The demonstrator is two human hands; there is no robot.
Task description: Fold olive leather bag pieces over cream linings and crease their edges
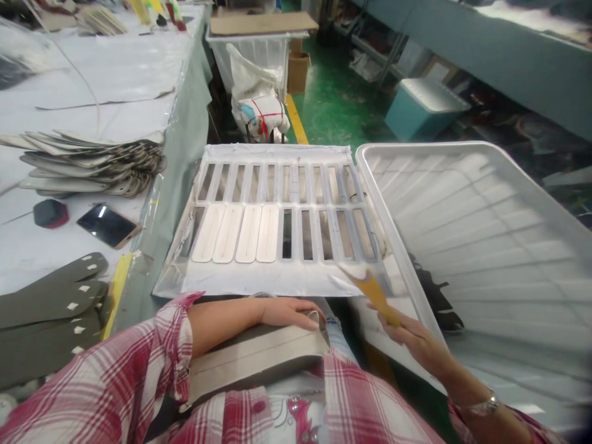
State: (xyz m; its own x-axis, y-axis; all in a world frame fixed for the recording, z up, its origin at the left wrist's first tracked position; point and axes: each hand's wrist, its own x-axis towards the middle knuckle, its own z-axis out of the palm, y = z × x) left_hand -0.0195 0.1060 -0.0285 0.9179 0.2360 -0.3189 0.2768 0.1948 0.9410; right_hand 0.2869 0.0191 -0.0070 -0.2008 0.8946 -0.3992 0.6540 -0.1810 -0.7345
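Observation:
My left hand [289, 312] is closed over the end of a stack of long flat pieces [259, 357], cream on top and grey beneath, held against my body under the forearm. My right hand [414, 339] grips a yellow flat tool [374, 293] with a narrow pointed tip, like a scraper; its exact kind is unclear. The tip points toward the front right edge of a white slotted rack [250, 279]. Several cream pieces with rounded ends [248, 234] lie side by side across the left of its front row.
A large white plastic bin [462, 203] stands right of the rack. On the left table [139, 68] are a phone [108, 225], a dark round-edged object [50, 213], a stack of thin grey pieces [92, 163] and dark flat pieces [55, 308]. A teal box [420, 111] stands behind.

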